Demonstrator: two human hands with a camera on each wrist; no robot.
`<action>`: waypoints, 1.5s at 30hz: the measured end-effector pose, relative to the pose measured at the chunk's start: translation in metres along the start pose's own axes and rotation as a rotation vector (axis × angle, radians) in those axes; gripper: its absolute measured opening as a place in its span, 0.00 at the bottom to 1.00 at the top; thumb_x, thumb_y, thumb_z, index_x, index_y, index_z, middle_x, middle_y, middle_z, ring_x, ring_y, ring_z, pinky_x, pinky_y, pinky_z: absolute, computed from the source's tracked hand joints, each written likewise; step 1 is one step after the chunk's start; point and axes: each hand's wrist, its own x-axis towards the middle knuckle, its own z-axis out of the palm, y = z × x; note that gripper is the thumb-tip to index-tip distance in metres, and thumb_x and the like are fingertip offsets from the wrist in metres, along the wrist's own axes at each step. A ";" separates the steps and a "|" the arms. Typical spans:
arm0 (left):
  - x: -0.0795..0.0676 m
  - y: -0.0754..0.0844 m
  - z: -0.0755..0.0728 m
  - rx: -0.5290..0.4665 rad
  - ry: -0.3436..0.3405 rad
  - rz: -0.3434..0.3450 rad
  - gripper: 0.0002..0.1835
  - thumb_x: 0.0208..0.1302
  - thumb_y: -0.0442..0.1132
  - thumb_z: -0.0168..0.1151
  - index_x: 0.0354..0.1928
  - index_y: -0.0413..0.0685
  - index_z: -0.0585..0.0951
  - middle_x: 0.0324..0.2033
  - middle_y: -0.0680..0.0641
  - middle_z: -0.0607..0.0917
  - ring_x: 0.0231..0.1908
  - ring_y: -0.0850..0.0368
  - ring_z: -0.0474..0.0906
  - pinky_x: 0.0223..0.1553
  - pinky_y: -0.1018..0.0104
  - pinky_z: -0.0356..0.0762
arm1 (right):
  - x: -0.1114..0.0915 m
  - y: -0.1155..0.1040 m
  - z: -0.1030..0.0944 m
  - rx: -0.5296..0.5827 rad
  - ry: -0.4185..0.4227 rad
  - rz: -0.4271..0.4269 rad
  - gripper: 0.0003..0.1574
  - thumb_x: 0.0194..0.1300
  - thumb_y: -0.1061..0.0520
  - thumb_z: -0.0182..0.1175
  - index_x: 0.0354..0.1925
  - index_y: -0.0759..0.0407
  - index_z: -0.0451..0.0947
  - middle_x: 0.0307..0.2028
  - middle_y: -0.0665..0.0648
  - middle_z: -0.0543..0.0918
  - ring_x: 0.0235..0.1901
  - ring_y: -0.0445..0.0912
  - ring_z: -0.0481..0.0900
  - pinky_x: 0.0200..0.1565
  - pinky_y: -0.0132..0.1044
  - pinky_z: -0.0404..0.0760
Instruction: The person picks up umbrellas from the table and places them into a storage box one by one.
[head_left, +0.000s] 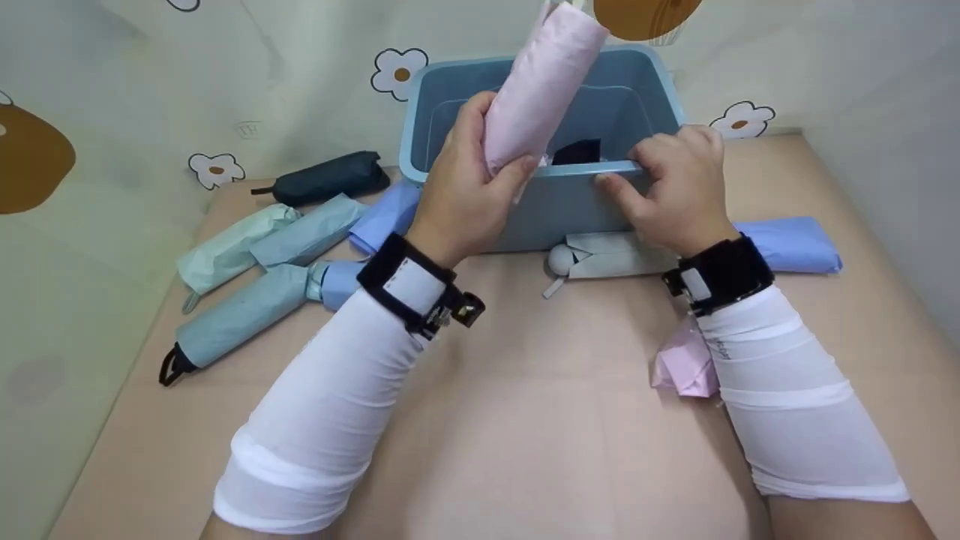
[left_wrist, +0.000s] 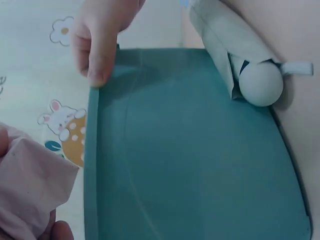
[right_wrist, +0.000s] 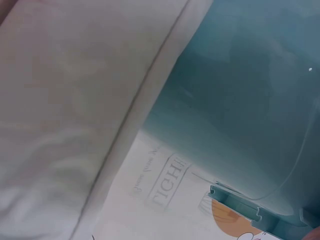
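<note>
My left hand (head_left: 472,187) grips a pink folded umbrella (head_left: 546,82), held tilted above the near side of a blue-grey plastic bin (head_left: 570,214). The same umbrella (left_wrist: 35,185) shows at the lower left in the left wrist view. With curled fingers and thumb, my right hand (head_left: 679,187) pinches the bin's near rim; this hand (left_wrist: 106,42) also appears at the rim in the left wrist view. Inside the bin lies a black item (head_left: 577,152), mostly hidden by the front wall. A pale fabric surface (right_wrist: 75,110) fills much of the right wrist view.
Left of the bin lie several folded umbrellas: dark navy (head_left: 330,178), mint (head_left: 236,247), grey-green (head_left: 244,315) and blue (head_left: 386,217). A grey umbrella (head_left: 619,255) with a round handle lies before the bin, a blue one (head_left: 795,244) to the right. Pink fabric (head_left: 686,364) sits beside my right sleeve.
</note>
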 end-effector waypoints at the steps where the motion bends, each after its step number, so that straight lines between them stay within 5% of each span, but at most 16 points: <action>1: 0.005 -0.002 0.000 0.005 0.014 -0.012 0.32 0.75 0.41 0.63 0.75 0.50 0.62 0.67 0.47 0.74 0.64 0.58 0.74 0.64 0.61 0.76 | 0.000 0.000 0.000 -0.001 0.001 0.000 0.32 0.67 0.37 0.67 0.29 0.66 0.79 0.25 0.65 0.79 0.35 0.60 0.72 0.63 0.62 0.61; 6: 0.026 -0.014 0.000 0.092 0.081 -0.098 0.33 0.76 0.45 0.62 0.76 0.51 0.61 0.68 0.48 0.74 0.67 0.59 0.73 0.68 0.62 0.71 | 0.000 -0.002 0.003 0.005 -0.011 0.011 0.32 0.67 0.37 0.67 0.29 0.66 0.79 0.25 0.64 0.80 0.36 0.60 0.73 0.65 0.62 0.60; 15: 0.038 -0.017 -0.007 0.320 0.130 -0.251 0.34 0.77 0.51 0.61 0.78 0.55 0.60 0.68 0.49 0.76 0.67 0.58 0.76 0.68 0.58 0.75 | 0.002 -0.005 0.004 0.004 -0.022 0.014 0.32 0.68 0.36 0.67 0.30 0.66 0.80 0.26 0.64 0.80 0.37 0.59 0.74 0.66 0.62 0.60; 19: 0.042 -0.019 -0.009 0.405 0.124 -0.339 0.35 0.76 0.53 0.61 0.79 0.58 0.60 0.68 0.47 0.77 0.65 0.54 0.78 0.66 0.53 0.77 | 0.002 -0.005 0.004 0.010 -0.026 0.013 0.32 0.68 0.37 0.67 0.30 0.66 0.80 0.26 0.64 0.81 0.37 0.59 0.74 0.66 0.62 0.59; 26: 0.045 -0.019 -0.004 0.543 0.076 -0.376 0.36 0.77 0.55 0.59 0.78 0.54 0.60 0.65 0.44 0.79 0.62 0.50 0.82 0.61 0.50 0.81 | 0.002 -0.003 0.003 0.006 -0.018 0.001 0.32 0.68 0.36 0.66 0.30 0.66 0.80 0.27 0.65 0.82 0.36 0.59 0.74 0.66 0.62 0.60; 45: 0.053 -0.011 0.005 0.616 -0.025 -0.493 0.35 0.78 0.56 0.55 0.78 0.48 0.60 0.64 0.42 0.81 0.58 0.47 0.84 0.58 0.51 0.82 | 0.000 0.001 -0.001 0.007 -0.017 -0.004 0.34 0.68 0.36 0.66 0.30 0.67 0.80 0.26 0.64 0.80 0.36 0.60 0.72 0.66 0.63 0.58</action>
